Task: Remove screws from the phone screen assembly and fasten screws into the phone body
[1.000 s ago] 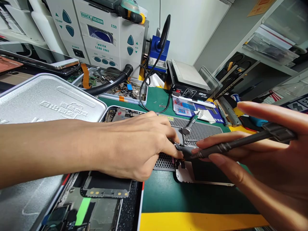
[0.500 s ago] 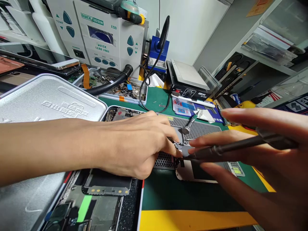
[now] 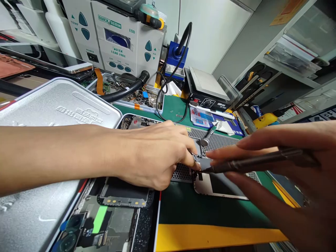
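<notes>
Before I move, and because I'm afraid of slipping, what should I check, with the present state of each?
1. Dark tool gripped in the right hand: ok.
2. Fingers of the left hand at the phone part: ok, at its left end.
3. Tip touching the phone part: cannot tell, too small.
4. Loose silver tool off the mesh mat: not ok, it lies partly there.
5. QUICK station switched off: cannot tell.

Dark tool (image 3: pixel 246 163) in right fingers (image 3: pixel 273 137)

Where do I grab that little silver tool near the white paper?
Pinch the silver tool by its thick end, probably from above: that end is wide and faces you, while the narrower end points toward the white paper.
</notes>
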Motion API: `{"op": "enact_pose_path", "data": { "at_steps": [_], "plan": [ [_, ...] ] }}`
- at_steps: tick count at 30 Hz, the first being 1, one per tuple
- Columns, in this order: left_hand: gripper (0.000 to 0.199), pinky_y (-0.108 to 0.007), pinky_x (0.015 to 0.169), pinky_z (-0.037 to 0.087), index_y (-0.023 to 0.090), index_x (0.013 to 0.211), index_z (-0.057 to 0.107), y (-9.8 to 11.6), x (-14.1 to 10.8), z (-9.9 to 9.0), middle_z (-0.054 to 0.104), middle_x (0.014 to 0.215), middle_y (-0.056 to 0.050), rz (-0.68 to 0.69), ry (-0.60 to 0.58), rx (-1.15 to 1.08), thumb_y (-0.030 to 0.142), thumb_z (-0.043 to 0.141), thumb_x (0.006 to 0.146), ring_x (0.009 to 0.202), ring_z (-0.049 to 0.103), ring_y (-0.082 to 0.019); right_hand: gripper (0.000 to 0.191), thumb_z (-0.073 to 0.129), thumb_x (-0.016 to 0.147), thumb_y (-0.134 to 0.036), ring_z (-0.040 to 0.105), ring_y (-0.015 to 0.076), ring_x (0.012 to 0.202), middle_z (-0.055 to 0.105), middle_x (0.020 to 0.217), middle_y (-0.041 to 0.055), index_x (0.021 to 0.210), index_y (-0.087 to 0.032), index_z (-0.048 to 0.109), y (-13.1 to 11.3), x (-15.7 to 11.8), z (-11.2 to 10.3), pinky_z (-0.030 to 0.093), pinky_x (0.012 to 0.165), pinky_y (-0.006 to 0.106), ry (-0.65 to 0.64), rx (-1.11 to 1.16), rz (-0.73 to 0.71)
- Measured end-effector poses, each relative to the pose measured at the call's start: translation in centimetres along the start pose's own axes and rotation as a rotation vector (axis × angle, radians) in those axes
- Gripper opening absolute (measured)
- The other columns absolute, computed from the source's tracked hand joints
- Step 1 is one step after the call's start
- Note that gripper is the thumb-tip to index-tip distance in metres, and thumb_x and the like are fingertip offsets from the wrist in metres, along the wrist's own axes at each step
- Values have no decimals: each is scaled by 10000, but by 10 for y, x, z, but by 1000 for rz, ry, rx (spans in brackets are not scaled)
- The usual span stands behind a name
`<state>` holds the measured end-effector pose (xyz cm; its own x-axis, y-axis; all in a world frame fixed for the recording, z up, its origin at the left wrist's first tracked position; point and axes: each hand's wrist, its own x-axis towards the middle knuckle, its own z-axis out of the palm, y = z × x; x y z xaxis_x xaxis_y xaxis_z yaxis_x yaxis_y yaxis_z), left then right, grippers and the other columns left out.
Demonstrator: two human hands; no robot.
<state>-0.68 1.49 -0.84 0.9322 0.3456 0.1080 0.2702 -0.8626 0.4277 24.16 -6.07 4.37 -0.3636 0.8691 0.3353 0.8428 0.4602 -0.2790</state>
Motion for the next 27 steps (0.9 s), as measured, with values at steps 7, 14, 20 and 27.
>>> {"op": "enact_pose_path", "data": {
  "at_steps": [7,14,20,27],
  "plan": [
    [604,-424,983,403,329,1155,733,-9,0,7,683,1270,45,80,49,-16,22,568,661,1161,558,-277,503,721,836,-594,744,238,623,775,897,-25,1276,-388,589,0,6,4,654,461,377,-34,-109,-99],
    [578,-403,982,390,360,1175,722,0,1,-2,683,1251,70,-16,-34,-9,-12,637,741,1175,540,-253,523,720,856,-561,751,258,656,781,933,-2,1328,-395,567,-6,3,4,672,514,386,-70,-128,-92],
    [600,-418,1015,389,338,1211,717,-2,0,0,677,1290,38,19,-7,-16,2,640,720,1203,547,-275,544,735,852,-538,753,211,673,777,1040,-32,1349,-399,564,-4,4,8,686,555,317,-46,-165,-126],
    [596,-409,1028,389,337,1214,721,0,1,-2,676,1299,45,-4,-30,-15,-7,648,733,1196,544,-264,475,706,888,-397,773,221,771,773,1098,13,1336,-338,560,-4,3,6,704,679,308,-80,-64,-173]
  ]
}}
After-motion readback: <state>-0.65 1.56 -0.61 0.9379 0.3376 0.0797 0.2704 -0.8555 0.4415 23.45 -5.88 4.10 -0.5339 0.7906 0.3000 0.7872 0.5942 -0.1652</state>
